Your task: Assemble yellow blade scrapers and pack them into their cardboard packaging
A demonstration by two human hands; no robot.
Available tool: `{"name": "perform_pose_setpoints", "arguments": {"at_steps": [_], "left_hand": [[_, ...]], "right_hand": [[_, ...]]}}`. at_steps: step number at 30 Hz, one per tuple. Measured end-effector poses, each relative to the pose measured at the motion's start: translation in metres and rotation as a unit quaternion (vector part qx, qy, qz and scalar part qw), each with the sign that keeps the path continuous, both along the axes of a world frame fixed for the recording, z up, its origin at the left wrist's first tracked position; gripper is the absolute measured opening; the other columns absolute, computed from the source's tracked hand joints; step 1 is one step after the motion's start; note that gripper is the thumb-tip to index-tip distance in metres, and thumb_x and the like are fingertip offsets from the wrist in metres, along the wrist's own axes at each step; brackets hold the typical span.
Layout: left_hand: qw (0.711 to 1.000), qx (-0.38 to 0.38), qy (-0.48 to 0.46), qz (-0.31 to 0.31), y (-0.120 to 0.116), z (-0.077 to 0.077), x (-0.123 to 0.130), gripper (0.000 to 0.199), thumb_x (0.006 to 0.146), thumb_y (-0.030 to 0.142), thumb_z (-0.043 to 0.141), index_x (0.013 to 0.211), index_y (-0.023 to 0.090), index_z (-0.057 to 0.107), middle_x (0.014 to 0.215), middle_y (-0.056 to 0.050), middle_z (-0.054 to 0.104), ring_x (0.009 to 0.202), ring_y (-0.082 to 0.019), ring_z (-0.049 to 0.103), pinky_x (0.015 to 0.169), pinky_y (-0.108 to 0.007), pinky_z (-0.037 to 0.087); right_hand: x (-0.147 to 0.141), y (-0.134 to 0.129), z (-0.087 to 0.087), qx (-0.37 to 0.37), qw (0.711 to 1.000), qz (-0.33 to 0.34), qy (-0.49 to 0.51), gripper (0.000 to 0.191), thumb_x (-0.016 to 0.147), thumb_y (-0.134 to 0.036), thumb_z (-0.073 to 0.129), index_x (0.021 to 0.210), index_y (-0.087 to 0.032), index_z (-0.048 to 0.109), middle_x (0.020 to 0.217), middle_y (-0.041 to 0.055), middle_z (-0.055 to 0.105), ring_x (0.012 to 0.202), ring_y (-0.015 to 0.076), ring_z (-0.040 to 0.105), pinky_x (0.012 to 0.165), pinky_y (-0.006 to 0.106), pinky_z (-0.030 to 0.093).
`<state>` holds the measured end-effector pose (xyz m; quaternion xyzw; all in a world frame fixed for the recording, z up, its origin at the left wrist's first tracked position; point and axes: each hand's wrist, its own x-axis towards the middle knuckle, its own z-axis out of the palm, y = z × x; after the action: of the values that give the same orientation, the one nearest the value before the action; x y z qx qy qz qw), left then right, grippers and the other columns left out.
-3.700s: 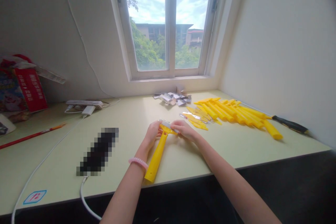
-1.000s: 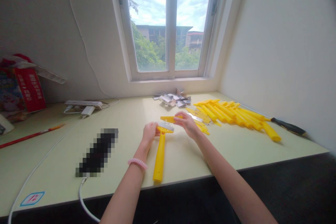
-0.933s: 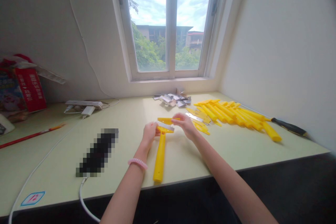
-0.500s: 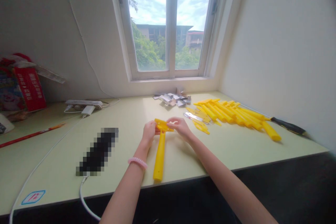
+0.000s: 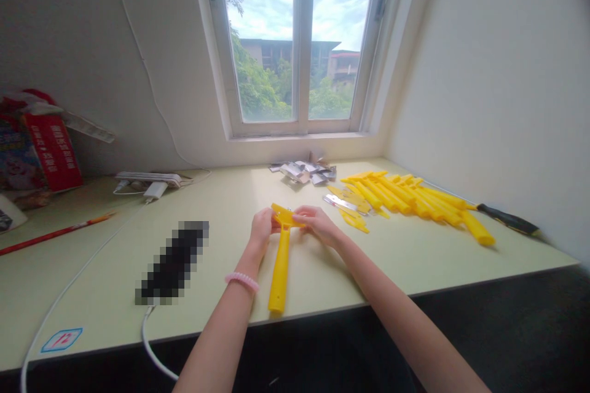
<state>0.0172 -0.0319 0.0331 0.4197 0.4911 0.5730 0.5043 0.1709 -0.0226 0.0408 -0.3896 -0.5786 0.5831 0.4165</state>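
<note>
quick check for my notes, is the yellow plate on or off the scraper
On: the yellow plate lies across the scraper's head, between left hand and right hand; whether it is fastened, cannot tell.

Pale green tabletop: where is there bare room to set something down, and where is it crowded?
Bare: between the power strip, dark pixelated object and left hand; also between the right forearm, yellow handles and front edge. Crowded: the back, from silvery pieces rightward through yellow flat pieces to those handles, and around the hand-held yellow tool.
</note>
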Motion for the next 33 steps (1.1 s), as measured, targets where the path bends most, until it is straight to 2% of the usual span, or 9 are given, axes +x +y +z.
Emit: {"name": "perform_pose_setpoints", "arguments": {"at_steps": [6, 12, 21, 27, 33], "left_hand": [[0.999, 0.043, 0.002, -0.017, -0.004, 0.001, 0.001, 0.015, 0.065, 0.026, 0.046, 0.064, 0.014, 0.054, 0.059, -0.002, 0.061, 0.050, -0.013, 0.056, 0.051, -0.025, 0.045], [0.999, 0.050, 0.007, -0.005, -0.003, 0.001, 0.003, 0.016, 0.068, 0.027, 0.045, 0.063, 0.014, 0.052, 0.056, -0.001, 0.059, 0.047, -0.012, 0.055, 0.049, -0.024, 0.044], [0.999, 0.010, -0.041, -0.021, 0.001, -0.001, 0.000, 0.027, 0.071, 0.036, 0.043, 0.072, 0.012, 0.056, 0.065, -0.006, 0.065, 0.050, -0.016, 0.060, 0.052, -0.028, 0.048], [0.999, 0.009, -0.019, 0.036, 0.002, -0.001, -0.004, 0.021, 0.067, 0.027, 0.050, 0.075, 0.010, 0.059, 0.070, -0.009, 0.066, 0.054, -0.017, 0.063, 0.055, -0.030, 0.051], [0.996, 0.000, -0.001, 0.089, 0.005, -0.005, -0.008, 0.014, 0.062, 0.019, 0.053, 0.069, 0.008, 0.058, 0.063, -0.009, 0.066, 0.053, -0.017, 0.063, 0.054, -0.028, 0.051]], "right_hand": [[0.002, -0.004, 0.003, -0.011, 1.000, 0.010, 0.024, 0.027, 0.058, -0.033, 0.072, 0.077, -0.017, 0.061, 0.070, 0.0013, 0.062, 0.064, 0.0118, 0.057, 0.053, 0.023, 0.043], [0.000, -0.003, 0.003, 0.000, 0.999, 0.010, 0.047, 0.029, 0.055, -0.033, 0.074, 0.074, -0.014, 0.062, 0.070, 0.0025, 0.062, 0.066, 0.0132, 0.058, 0.055, 0.024, 0.046], [0.000, -0.003, 0.003, 0.006, 0.999, -0.020, 0.042, 0.027, 0.056, -0.031, 0.073, 0.074, -0.012, 0.067, 0.073, 0.0054, 0.064, 0.065, 0.0137, 0.057, 0.058, 0.027, 0.047], [0.001, -0.002, 0.003, 0.017, 0.999, -0.031, 0.032, 0.026, 0.056, -0.030, 0.072, 0.074, -0.011, 0.068, 0.071, 0.0050, 0.063, 0.062, 0.0121, 0.055, 0.055, 0.025, 0.047], [0.001, -0.003, 0.003, 0.020, 0.999, -0.023, 0.026, 0.024, 0.056, -0.028, 0.072, 0.072, -0.011, 0.068, 0.071, 0.0052, 0.063, 0.062, 0.0118, 0.055, 0.054, 0.024, 0.046]]}}
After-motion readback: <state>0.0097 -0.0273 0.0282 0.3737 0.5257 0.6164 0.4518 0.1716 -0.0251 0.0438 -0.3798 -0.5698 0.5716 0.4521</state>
